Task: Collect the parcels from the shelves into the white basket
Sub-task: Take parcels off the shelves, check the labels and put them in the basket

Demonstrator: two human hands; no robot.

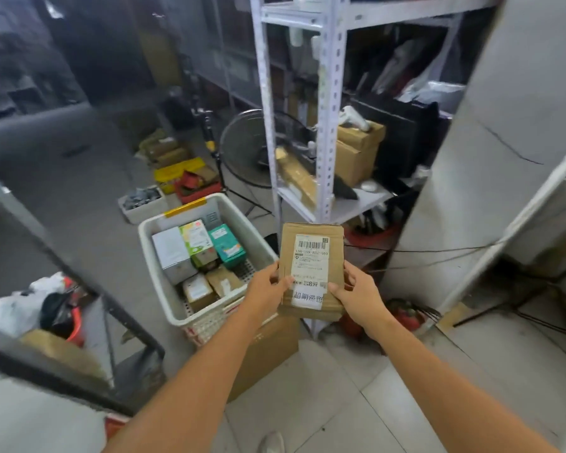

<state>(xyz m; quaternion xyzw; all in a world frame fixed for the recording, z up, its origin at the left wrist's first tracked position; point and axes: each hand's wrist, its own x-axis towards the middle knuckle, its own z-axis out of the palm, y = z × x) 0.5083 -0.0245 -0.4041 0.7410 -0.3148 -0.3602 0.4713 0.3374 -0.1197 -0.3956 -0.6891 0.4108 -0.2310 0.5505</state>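
A flat brown cardboard parcel (311, 253) with a white shipping label is held up in front of me by both hands. My left hand (267, 289) grips its lower left edge, thumb on the label. My right hand (356, 291) grips its lower right edge. The parcel hangs just right of the white basket (242, 223), which rests on a cardboard box on the floor. Inside the basket lie several parcels: a white box (172, 253), a green and white box (196, 238), a teal box (226, 245) and small brown boxes (198, 291).
A white metal shelf rack (329, 125) stands behind the parcel, holding cardboard boxes (356, 155). A floor fan (245, 148), a yellow crate (177, 173) and a red crate (196, 188) sit beyond the basket. A dark shelf frame (79, 273) with bags is at left, a pale wall at right.
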